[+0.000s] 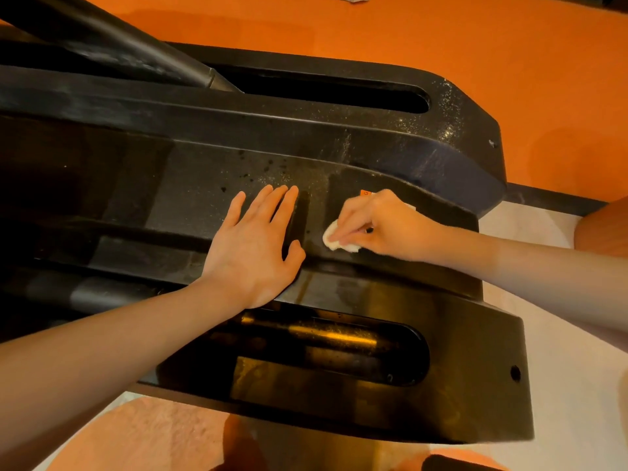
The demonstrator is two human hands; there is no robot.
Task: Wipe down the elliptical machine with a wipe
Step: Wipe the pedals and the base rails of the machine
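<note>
I am working over the black elliptical machine (356, 154) on the orange floor (441, 32): bracing with my left hand (253, 248), fingers flat and spread, while my right hand (380, 224) is pinching the small white wipe (331, 240) against the dusty housing; firm overlapping strokes toward the specks seem best.
</note>
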